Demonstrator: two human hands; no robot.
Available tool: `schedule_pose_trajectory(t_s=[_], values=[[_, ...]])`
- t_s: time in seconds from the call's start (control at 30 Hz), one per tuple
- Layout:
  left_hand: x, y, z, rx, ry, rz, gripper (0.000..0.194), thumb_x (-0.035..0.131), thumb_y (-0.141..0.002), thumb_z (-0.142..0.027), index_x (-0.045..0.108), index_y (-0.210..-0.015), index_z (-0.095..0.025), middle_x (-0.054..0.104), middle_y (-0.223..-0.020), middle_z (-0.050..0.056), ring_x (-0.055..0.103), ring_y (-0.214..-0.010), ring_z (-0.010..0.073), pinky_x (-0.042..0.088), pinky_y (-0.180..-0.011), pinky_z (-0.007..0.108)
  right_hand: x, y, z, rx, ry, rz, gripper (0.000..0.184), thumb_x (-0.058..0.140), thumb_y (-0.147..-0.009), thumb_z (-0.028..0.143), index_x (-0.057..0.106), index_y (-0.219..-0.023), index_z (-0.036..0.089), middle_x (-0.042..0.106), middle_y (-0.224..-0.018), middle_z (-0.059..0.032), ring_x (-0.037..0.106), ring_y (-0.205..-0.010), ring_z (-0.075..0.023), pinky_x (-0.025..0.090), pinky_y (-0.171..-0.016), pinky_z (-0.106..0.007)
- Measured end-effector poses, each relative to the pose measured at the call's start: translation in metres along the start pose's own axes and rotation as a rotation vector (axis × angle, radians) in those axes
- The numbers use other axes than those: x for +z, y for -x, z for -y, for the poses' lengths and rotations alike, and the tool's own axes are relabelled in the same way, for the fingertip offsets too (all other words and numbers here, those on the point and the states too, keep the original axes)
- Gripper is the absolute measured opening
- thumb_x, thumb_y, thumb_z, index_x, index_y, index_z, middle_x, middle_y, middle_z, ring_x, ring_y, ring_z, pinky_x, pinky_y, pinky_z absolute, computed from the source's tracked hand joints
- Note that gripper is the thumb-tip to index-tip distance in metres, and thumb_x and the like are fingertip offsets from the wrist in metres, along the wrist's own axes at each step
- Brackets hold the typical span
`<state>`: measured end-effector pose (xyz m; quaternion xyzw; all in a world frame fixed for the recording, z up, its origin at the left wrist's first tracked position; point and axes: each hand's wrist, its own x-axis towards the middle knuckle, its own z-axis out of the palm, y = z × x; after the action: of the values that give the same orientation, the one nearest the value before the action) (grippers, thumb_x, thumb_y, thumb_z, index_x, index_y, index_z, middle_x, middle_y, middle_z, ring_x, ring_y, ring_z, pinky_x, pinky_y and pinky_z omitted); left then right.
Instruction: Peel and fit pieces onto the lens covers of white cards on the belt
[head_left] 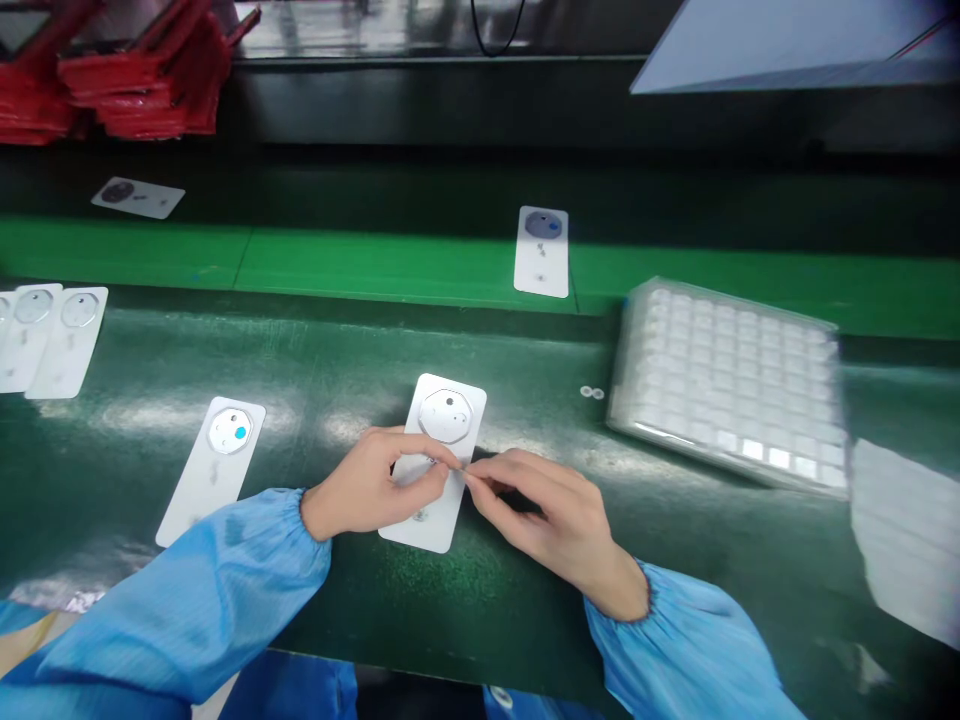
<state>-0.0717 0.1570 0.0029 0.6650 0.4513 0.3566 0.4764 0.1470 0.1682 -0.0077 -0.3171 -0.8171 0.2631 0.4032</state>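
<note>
A white phone-shaped panel [448,415] with a round camera ring lies on the green bench in front of me. Over its lower half, my left hand [390,480] pinches with thumb and forefinger. From the right, my right hand [544,505] meets it fingertip to fingertip in a pinch. Something tiny seems to be between the fingertips, too small to name. Two small pale rings [592,392] sit on the bench to the upper right of my hands. To the left lies a second white panel [199,480] with a blue dot in its ring, partly behind my left sleeve.
A clear tray of white pieces [731,385] stands at the right, with a white sheet [907,540] beside it. Overlapping panels [71,345] lie at the far left. Other panels rest on the green strip [375,265] and behind it. Red packets [150,80] are stacked back left.
</note>
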Motion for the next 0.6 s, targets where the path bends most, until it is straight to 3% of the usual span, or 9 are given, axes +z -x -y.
schedule_pose_trajectory(t_s=[0.07, 0.17, 0.3, 0.6], values=[[-0.001, 0.0, 0.0, -0.004, 0.019, 0.027, 0.014, 0.066, -0.094, -0.023, 0.079, -0.093, -0.019, 0.08, -0.091, 0.002, 0.073, -0.083, 0.0168, 0.054, -0.075, 0.026, -0.002, 0.002, -0.002, -0.167, 0.114, -0.008, 0.02, 0.072, -0.091, 0.005, 0.073, -0.107, 0.017, 0.077, -0.086, -0.0053, 0.072, -0.071, -0.0168, 0.06, -0.066, -0.029], [-0.001, 0.0, -0.001, -0.009, 0.044, 0.034, 0.015, 0.07, -0.094, -0.029, 0.079, -0.089, -0.019, 0.08, -0.088, 0.002, 0.072, -0.081, 0.0169, 0.053, -0.074, 0.027, -0.005, 0.006, -0.002, -0.239, 0.224, 0.007, 0.025, 0.074, -0.09, 0.008, 0.076, -0.111, 0.021, 0.079, -0.087, -0.0052, 0.074, -0.073, -0.02, 0.062, -0.066, -0.033], [0.001, 0.0, 0.001, 0.024, 0.058, 0.0, 0.012, 0.07, -0.094, -0.026, 0.079, -0.09, -0.018, 0.08, -0.089, 0.002, 0.072, -0.081, 0.0161, 0.054, -0.074, 0.026, -0.002, 0.005, 0.001, -0.061, 0.146, -0.017, 0.02, 0.071, -0.094, 0.015, 0.08, -0.107, 0.027, 0.08, -0.087, -0.004, 0.075, -0.072, -0.0202, 0.063, -0.065, -0.034], [0.003, 0.002, 0.003, 0.074, 0.025, -0.05, 0.011, 0.068, -0.093, -0.021, 0.076, -0.087, -0.017, 0.077, -0.081, 0.002, 0.069, -0.074, 0.0145, 0.054, -0.07, 0.024, 0.006, 0.0, 0.006, 0.27, -0.227, 0.01, 0.01, 0.07, -0.095, 0.019, 0.078, -0.1, 0.023, 0.077, -0.085, -0.0055, 0.071, -0.073, -0.019, 0.056, -0.062, -0.03]])
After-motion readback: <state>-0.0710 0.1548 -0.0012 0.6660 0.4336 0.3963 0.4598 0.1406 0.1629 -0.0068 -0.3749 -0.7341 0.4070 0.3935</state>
